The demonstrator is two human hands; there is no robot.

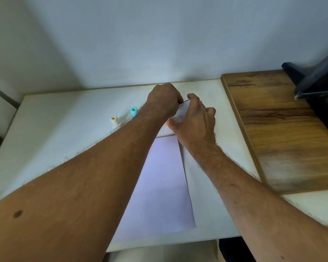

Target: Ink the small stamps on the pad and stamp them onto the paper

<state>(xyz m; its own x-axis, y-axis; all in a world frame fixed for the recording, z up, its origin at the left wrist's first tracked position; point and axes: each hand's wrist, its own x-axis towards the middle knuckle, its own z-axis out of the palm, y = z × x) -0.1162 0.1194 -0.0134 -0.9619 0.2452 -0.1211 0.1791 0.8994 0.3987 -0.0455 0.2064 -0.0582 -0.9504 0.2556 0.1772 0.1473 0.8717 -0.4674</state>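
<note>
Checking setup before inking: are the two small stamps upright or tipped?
Upright: the teal stamp and the cream stamp both stand on end, tops facing up.

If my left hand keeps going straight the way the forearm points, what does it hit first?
Probably the wall. The left hand already sits near the table's back edge, and nothing shows between them, though depth is unclear.

Bare, hairy forearms, no sleeves; a dark mole marks the left.

Pale wall (pixel 121 44), white table (pixel 45 129), wooden desk (pixel 282 129)
</note>
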